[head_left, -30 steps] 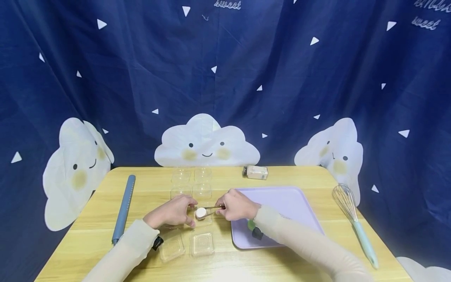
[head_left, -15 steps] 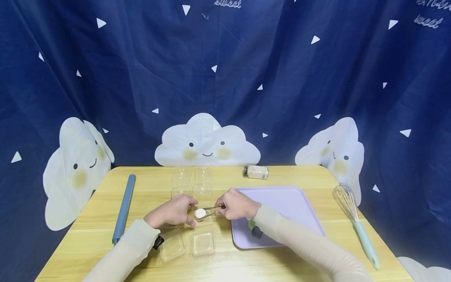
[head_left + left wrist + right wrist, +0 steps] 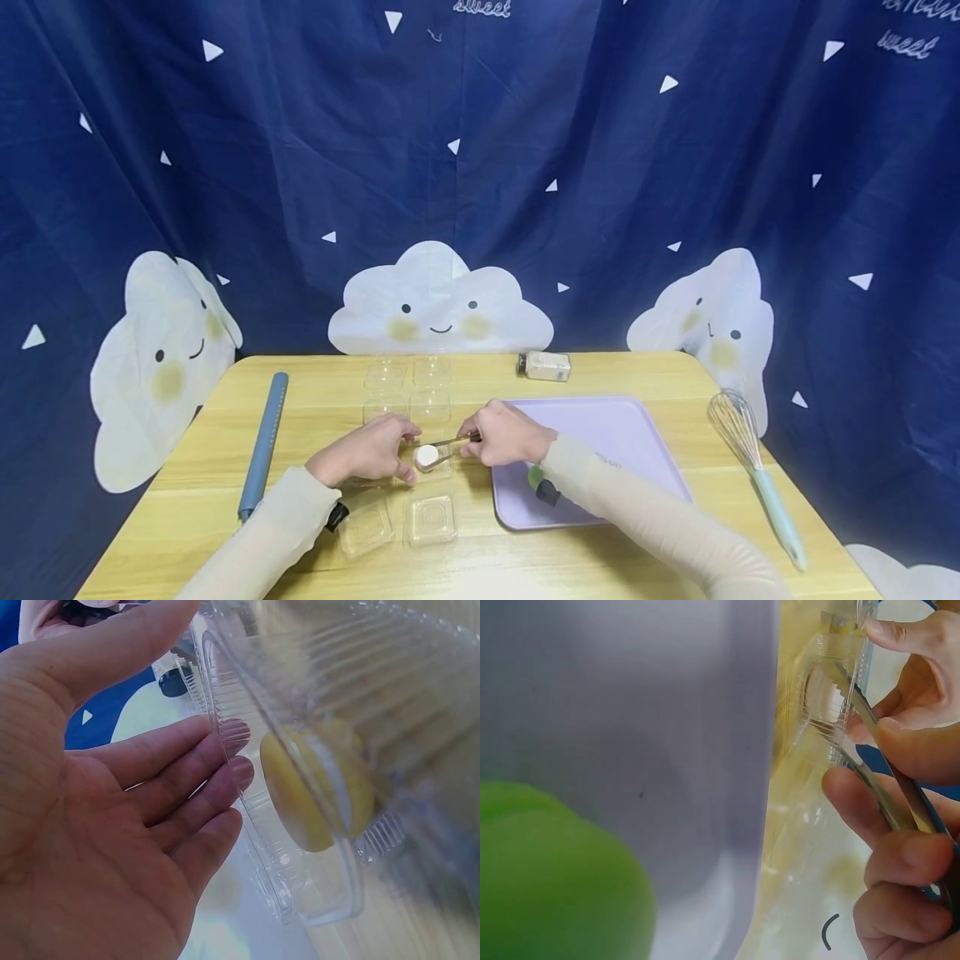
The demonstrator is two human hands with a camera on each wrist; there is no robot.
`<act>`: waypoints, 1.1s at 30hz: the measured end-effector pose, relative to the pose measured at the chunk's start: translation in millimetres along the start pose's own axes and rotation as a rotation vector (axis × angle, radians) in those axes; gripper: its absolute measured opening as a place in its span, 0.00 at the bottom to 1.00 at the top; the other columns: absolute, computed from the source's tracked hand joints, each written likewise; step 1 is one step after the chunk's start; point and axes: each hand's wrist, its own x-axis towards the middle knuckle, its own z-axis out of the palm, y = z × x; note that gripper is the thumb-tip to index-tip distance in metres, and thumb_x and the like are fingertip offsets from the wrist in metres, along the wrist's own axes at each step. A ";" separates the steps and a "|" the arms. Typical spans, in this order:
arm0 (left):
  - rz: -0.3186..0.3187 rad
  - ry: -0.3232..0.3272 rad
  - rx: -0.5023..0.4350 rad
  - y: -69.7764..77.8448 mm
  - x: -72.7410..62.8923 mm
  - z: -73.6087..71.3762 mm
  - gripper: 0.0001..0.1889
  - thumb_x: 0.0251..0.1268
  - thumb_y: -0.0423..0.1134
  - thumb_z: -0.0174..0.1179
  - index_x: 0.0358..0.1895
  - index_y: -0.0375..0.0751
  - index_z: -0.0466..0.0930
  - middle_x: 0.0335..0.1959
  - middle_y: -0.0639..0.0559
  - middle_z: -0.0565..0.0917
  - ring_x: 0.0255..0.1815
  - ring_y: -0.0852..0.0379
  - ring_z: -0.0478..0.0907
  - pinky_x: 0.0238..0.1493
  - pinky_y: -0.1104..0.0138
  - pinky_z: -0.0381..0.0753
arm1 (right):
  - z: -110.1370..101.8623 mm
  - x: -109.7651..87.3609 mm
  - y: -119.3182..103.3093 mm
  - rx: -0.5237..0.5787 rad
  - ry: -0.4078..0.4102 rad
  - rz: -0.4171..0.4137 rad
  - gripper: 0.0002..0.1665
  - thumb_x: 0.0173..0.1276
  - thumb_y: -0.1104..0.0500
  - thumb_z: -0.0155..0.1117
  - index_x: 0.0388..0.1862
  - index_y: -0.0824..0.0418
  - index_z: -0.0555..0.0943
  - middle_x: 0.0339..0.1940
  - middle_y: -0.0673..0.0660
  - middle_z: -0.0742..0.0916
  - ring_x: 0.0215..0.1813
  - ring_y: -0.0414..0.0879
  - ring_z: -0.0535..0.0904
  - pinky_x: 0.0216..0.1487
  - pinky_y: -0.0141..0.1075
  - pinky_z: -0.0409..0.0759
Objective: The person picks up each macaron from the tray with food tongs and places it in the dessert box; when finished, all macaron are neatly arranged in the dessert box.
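Observation:
My right hand [image 3: 506, 433] grips slim metal tongs [image 3: 877, 757]. Their spread tips reach into a small clear plastic container [image 3: 442, 471], on either side of a round white piece [image 3: 427, 456]. At the container's left side is my left hand [image 3: 367, 450], thumb and fingers apart. In the left wrist view its fingers [image 3: 187, 780] lie nearly straight, with the tips right at a clear ribbed wall. Through that plastic shows a rounded yellow piece [image 3: 315, 787] with a white band.
Several clear containers stand further back; two clear lids [image 3: 431, 521] lie nearer. Right are a lilac tray [image 3: 622, 433] with a green piece [image 3: 555, 877] on it, a whisk [image 3: 757, 475] and a black-capped bottle [image 3: 545, 367]. A blue rod [image 3: 264, 446] lies left.
The white piece has shifted slightly left and up between the tongs' tips. Both hands stay almost where they were.

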 end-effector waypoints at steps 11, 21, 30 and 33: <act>0.007 -0.012 0.011 1.2 -0.3 -3.6 0.38 0.40 0.42 0.82 0.60 0.32 0.81 0.53 0.43 0.86 0.57 0.45 0.80 0.65 0.48 0.81 | -4.7 -0.5 7.0 -0.062 0.075 -0.085 0.14 0.64 0.50 0.72 0.46 0.52 0.91 0.36 0.44 0.93 0.21 0.27 0.74 0.20 0.21 0.73; 0.013 -0.009 0.016 0.7 0.8 -1.5 0.37 0.40 0.43 0.83 0.59 0.34 0.81 0.50 0.45 0.86 0.55 0.47 0.80 0.62 0.49 0.82 | -2.0 -2.6 11.0 -0.040 0.169 -0.133 0.14 0.64 0.51 0.73 0.47 0.52 0.91 0.42 0.48 0.93 0.25 0.28 0.75 0.22 0.20 0.71; -0.001 -0.012 0.046 1.2 1.7 0.7 0.39 0.41 0.44 0.82 0.61 0.33 0.80 0.51 0.47 0.86 0.56 0.48 0.79 0.64 0.50 0.81 | -5.9 -5.0 12.8 -0.034 0.302 -0.140 0.14 0.65 0.51 0.72 0.48 0.52 0.90 0.43 0.48 0.93 0.27 0.30 0.77 0.26 0.20 0.71; -0.009 -0.012 0.056 1.2 1.7 1.3 0.40 0.41 0.44 0.82 0.61 0.34 0.80 0.50 0.48 0.86 0.56 0.48 0.79 0.64 0.50 0.81 | -8.2 -6.0 13.3 -0.029 0.327 -0.141 0.15 0.65 0.52 0.71 0.49 0.53 0.90 0.44 0.48 0.93 0.30 0.32 0.79 0.29 0.22 0.74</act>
